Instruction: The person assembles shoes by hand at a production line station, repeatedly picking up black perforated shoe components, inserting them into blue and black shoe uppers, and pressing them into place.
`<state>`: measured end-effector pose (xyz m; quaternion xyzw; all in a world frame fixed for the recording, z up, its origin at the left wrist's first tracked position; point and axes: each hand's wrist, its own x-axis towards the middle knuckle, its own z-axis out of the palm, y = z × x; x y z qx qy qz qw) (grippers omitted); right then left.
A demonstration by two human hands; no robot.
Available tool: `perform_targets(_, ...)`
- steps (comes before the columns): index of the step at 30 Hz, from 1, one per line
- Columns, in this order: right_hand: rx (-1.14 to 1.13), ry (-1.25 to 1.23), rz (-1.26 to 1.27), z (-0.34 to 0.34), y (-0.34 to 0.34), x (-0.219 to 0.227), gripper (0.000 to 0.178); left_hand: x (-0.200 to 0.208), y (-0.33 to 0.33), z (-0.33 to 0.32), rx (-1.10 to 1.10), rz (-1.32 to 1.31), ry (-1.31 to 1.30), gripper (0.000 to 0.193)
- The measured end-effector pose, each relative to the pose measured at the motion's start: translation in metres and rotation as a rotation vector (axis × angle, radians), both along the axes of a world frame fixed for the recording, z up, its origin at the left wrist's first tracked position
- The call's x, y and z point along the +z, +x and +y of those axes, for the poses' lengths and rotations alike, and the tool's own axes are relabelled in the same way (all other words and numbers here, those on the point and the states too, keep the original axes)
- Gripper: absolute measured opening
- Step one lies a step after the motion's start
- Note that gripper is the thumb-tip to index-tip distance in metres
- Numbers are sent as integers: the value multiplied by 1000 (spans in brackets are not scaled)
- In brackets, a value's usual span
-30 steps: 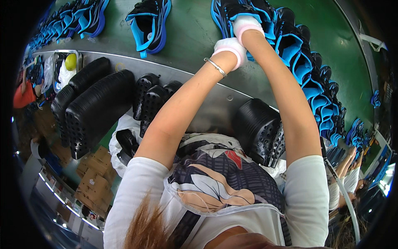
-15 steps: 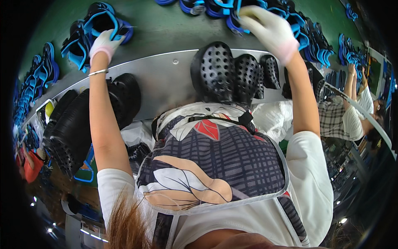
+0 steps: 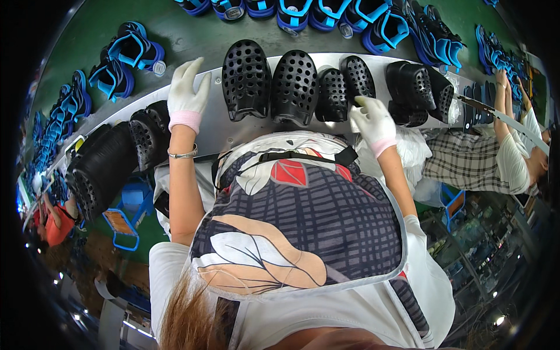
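Observation:
Several black perforated shoe-shaped forms (image 3: 294, 84) stand in a row on the grey metal ledge before me. My left hand (image 3: 188, 96), in a white glove with a pink cuff, is raised over the ledge left of this row. Its fingers are spread and hold nothing. My right hand (image 3: 371, 122), gloved alike, is at the lower end of the rightmost small form (image 3: 357, 76). Its fingers are bent and apart, at or touching that form; the exact contact is unclear. A black and blue shoe (image 3: 137, 46) sits beyond my left hand on the green surface.
More blue-trimmed shoes (image 3: 324, 14) line the far side of the green surface (image 3: 192, 41). Black forms are piled at the left (image 3: 105, 169) and right (image 3: 411, 87) of the ledge. White plastic bags (image 3: 402, 154) lie near my right arm. A co-worker in a checked garment (image 3: 461, 160) works at right.
My left hand has left the shoe at the far left and drawn back. The right hand has come back from the far shoes to the black forms. The view has shifted.

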<state>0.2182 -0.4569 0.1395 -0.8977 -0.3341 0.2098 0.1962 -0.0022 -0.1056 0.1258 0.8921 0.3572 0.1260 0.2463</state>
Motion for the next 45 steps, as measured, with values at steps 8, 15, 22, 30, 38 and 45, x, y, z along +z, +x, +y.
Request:
perform_targets(8,179,-81,-211,-9,35,-10,44,10,-12,-14,1,35,65,32)
perform_targets(15,364,331,85,80,-17,68,38,12,-28,-29,66,31,21,32)
perform_targets(22,505,350,-117,109,-50,60,52,15,-33,-37,78,6,-2,32)
perform_targets(30,514,432,-202,106,-60,46,39,15,-32,-27,51,-15,-12,31)
perform_targets(38,507,443,-241,109,-59,51,36,15,-19,-24,-7,-33,-62,31)
perform_targets(45,343,299,-14,104,-53,120,33,43,-13,-4,54,-138,-300,34)
